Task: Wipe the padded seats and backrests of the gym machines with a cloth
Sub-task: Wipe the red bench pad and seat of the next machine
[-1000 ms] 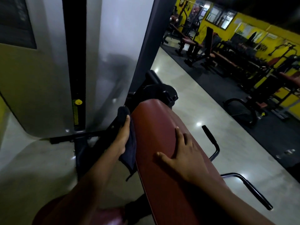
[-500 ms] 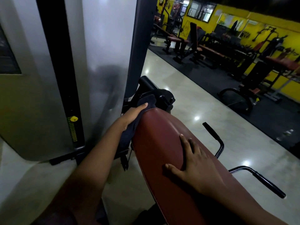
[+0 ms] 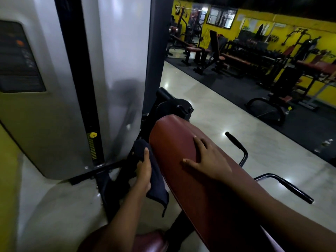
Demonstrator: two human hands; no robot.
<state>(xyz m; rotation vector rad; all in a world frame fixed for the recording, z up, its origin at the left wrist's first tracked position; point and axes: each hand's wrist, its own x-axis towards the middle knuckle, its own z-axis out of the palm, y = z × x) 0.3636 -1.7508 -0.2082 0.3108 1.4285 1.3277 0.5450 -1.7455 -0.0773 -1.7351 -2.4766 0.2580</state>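
Observation:
A long dark-red padded backrest (image 3: 174,142) slants from the lower right up to a black pivot bracket (image 3: 174,106). My left hand (image 3: 144,171) presses a dark cloth (image 3: 156,186) flat against the pad's left side edge, with a corner of the cloth hanging down below. My right hand (image 3: 207,159) lies flat on top of the pad with fingers spread and holds nothing. A second red pad (image 3: 151,240) shows at the bottom, partly hidden by my left arm.
The grey weight-stack housing (image 3: 109,70) with its yellow selector pin (image 3: 93,134) stands close on the left. Two black handles (image 3: 236,144) (image 3: 291,188) stick out right of the pad. Benches and racks (image 3: 236,60) fill the black mat beyond the glossy floor.
My left hand slid the cloth from the top end of the pad back down along its left side. The right hand stayed flat on the pad.

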